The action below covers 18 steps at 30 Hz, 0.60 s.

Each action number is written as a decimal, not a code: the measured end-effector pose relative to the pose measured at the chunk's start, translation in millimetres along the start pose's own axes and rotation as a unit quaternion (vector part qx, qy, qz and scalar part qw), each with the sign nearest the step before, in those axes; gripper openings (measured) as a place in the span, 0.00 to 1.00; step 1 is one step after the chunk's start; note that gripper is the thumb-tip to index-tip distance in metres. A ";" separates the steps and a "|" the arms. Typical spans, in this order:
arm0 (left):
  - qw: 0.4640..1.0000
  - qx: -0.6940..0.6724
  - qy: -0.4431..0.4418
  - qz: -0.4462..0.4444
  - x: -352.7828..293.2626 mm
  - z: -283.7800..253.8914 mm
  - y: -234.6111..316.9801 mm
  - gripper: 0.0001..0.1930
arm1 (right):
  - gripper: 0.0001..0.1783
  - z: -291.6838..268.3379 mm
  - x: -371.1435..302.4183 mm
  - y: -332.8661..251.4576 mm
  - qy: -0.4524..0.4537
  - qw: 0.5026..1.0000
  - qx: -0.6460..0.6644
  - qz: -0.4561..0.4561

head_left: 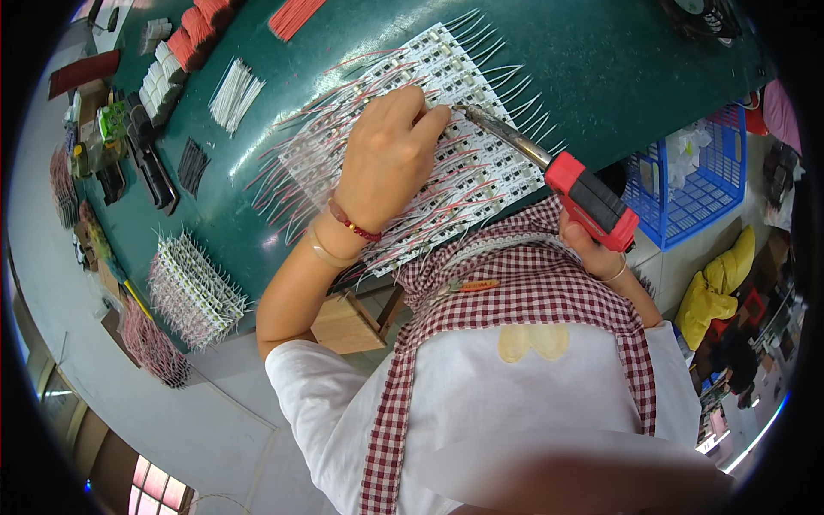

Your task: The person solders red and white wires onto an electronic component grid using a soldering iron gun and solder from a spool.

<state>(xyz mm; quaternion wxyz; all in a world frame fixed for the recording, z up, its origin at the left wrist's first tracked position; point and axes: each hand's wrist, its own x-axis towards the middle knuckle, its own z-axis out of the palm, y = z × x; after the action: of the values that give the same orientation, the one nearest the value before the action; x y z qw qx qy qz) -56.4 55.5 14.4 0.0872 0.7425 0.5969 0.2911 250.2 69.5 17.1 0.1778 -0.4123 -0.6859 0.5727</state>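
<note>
The person's right hand (pixel 582 245) is gripping a red-and-black soldering tool (pixel 594 199), fingers curling around its handle, and its metal tip is pointing in over a white circuit-board panel (pixel 498 159). The left hand (pixel 388 150) is hovering above that same panel, thumb and forefinger narrowing together right beside the tip; I can't tell what, if anything, they are pinching. The panel is lying aslant on the green table (pixel 601 77), near the person's checked apron (pixel 515 296), with red and white wires sticking out along its edges. Farther left, a white wire bundle (pixel 236 96) and a black wire bundle (pixel 193 167) are lying apart, while a stack of wired boards (pixel 196 292) is resting near the table's edge. A blue basket (pixel 730 163) is standing at the right.
</note>
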 end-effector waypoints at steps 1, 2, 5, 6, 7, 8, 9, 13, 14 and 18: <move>1.000 0.002 0.000 0.002 0.5 -0.3 -0.3 0.11 | 0.11 -0.3 -0.2 -0.1 0.002 1.000 0.002 -0.010; 1.000 0.001 0.000 0.001 0.5 -0.5 -0.6 0.11 | 0.11 -0.1 -0.9 0.5 0.002 1.000 0.002 -0.009; 1.000 0.006 -0.002 0.002 0.2 -0.8 -1.0 0.10 | 0.11 -0.6 -6.6 6.2 0.027 0.999 -0.012 -0.028; 1.000 0.008 -0.003 0.001 0.2 -1.1 -0.9 0.10 | 0.12 -3.4 -10.1 9.0 0.006 1.000 -0.028 -0.010; 1.000 0.011 -0.005 0.001 0.5 -1.6 -0.4 0.10 | 0.12 -5.2 -12.4 10.5 -0.014 0.999 -0.044 0.008; 1.000 0.011 -0.005 0.001 0.9 -2.4 0.1 0.10 | 0.12 -5.6 -13.3 10.6 -0.014 0.999 -0.044 0.008; 1.000 0.017 -0.011 0.002 1.2 -3.5 0.7 0.10 | 0.13 -5.9 -14.0 10.7 -0.014 0.999 -0.037 0.014; 1.000 0.018 0.009 0.009 -0.5 -1.3 -1.5 0.10 | 0.14 -4.0 -14.3 11.5 0.006 1.000 0.009 0.003; 1.000 0.019 0.009 0.010 -0.9 -1.0 -1.4 0.10 | 0.14 -2.2 -14.7 10.5 0.006 1.000 0.009 0.003; 1.000 0.013 0.015 -0.007 -1.5 1.5 -1.7 0.10 | 0.11 1.6 -10.3 6.1 0.024 0.995 0.090 0.024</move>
<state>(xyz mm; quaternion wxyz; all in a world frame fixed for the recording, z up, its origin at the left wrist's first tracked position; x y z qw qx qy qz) -57.1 54.9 11.8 0.0706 0.7347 0.6075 0.2937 257.5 60.5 13.3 0.2168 -0.4248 -0.6166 0.6264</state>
